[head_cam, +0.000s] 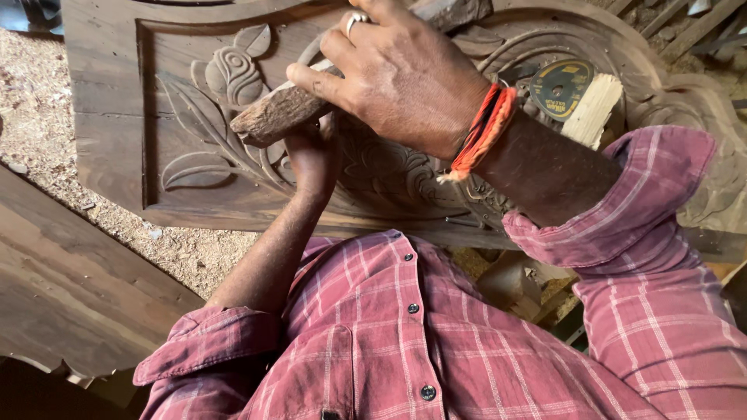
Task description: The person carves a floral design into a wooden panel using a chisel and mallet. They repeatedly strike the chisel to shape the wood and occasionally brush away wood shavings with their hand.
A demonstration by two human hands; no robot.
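Sawdust floor [47, 132] lay pale beneath the dark carved floral wooden panel [194, 117]; right hand [397, 74] gripped a rough wooden mallet [272, 117], left hand [311, 155] closed, its contents hidden.

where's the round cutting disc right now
In the head view the cutting disc lies upper right on the carved wooden panel, just beyond the right hand's wrist, beside a pale wood offcut.

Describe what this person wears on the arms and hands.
Both arms wear a red-pink plaid shirt with the sleeves rolled up. The right hand has a silver ring on one finger and a bundle of orange, red and black threads round the wrist. The left hand shows nothing worn.
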